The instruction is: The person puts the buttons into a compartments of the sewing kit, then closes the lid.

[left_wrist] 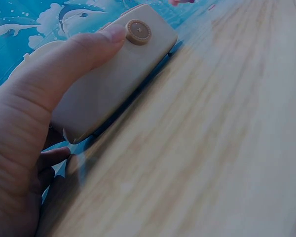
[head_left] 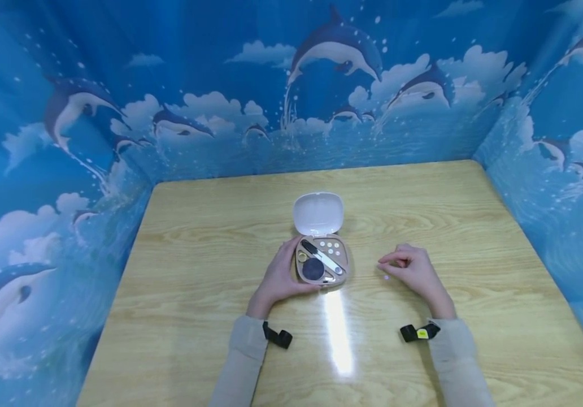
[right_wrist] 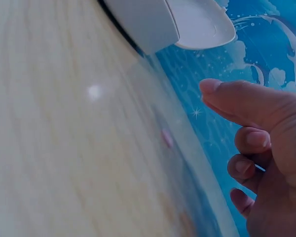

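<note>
In the head view my left hand (head_left: 282,273) grips an open sewing kit case (head_left: 348,261) from its left side, fingers behind it and thumb along its front. The left wrist view has the thumb (left_wrist: 89,49) next to the round front clasp (left_wrist: 139,31). Inside the case lie several small white buttons (head_left: 329,245), a black-and-white slim tool (head_left: 326,260) and a dark round piece (head_left: 313,269). To the right, my right hand (head_left: 416,272) pinches a tiny pale button at its fingertips, largely hidden by them. Another small button (head_left: 386,277) lies on the table just below.
The case's white lid (head_left: 318,212) stands open at the back. A wooden table (head_left: 210,237) carries everything, with a blue dolphin-print curtain (head_left: 251,85) round its back and sides. Each wrist wears a black camera strap (head_left: 277,337).
</note>
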`<state>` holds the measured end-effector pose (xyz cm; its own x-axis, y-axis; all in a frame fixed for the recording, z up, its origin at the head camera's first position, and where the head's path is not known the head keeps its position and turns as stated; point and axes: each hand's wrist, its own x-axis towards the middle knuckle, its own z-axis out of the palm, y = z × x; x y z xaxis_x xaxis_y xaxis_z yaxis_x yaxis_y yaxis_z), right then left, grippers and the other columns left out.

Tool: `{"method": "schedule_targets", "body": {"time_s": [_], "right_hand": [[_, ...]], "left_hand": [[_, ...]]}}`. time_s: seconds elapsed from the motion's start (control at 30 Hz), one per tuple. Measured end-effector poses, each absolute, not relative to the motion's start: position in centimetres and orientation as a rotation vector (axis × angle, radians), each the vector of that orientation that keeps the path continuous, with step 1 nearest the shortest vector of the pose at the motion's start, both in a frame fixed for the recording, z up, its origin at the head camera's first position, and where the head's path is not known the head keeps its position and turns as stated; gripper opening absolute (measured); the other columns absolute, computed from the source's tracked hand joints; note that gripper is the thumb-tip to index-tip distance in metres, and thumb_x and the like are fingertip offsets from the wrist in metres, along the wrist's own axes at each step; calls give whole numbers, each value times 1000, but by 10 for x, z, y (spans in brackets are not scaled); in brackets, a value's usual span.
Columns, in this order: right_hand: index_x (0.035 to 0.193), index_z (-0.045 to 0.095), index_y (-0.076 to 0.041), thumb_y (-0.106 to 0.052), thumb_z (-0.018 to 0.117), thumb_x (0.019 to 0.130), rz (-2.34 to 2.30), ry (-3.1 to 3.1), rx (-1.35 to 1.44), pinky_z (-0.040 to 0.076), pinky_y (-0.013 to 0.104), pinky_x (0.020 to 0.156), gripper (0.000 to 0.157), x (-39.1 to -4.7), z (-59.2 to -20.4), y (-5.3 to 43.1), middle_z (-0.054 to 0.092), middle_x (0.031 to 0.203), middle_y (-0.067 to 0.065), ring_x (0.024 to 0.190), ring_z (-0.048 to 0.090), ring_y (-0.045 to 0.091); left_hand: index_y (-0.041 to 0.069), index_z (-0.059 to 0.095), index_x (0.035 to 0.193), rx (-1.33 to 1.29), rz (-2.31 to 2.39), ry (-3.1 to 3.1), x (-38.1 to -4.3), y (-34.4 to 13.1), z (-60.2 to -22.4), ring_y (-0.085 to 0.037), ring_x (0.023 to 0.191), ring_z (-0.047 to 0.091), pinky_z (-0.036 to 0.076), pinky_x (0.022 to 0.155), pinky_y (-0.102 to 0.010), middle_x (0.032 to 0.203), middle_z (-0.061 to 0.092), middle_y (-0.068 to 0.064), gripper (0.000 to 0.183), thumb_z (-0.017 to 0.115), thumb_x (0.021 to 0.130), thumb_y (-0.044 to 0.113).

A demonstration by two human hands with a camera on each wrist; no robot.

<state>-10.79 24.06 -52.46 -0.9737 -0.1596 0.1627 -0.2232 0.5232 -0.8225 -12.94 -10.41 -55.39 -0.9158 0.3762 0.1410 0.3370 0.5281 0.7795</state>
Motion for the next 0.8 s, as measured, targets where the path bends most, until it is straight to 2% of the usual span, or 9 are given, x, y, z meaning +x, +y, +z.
{"method": "schedule_targets", "body": {"time_s": [0.23,0.33,0.7,0.8], "right_hand": [[86,79,-8,-4,85,76,1485,-2682,310,34,24,55,12,-100,-533,250,41,65,0,65,38,11],[88,78,-4,-1,84,76,1469,-2712,316,35,25,55,14,-95,-523,246,43,65,3,64,39,13],[80,79,-12,1,88,68,1428,-2565,442,28,22,56,20,-102,-560,253,42,60,1,61,37,15],[78,79,-16,-1,89,69,1403,-2561,446,27,23,59,20,-101,-561,252,42,59,-3,60,35,11]], "left_hand": [[35,22,157,620,1348,2708,-130,-103,-555,-18,140,35,31,115,-49,156,35,4,130,93,51,58],[35,21,157,620,1352,2710,-131,-103,-555,-18,140,35,31,115,-49,155,35,4,130,93,51,58],[36,21,157,627,1349,2717,-131,-104,-557,-18,139,36,32,114,-50,155,35,5,131,93,50,60],[35,22,157,627,1360,2715,-130,-104,-557,-21,139,37,33,114,-53,155,35,4,130,93,50,60]]}}
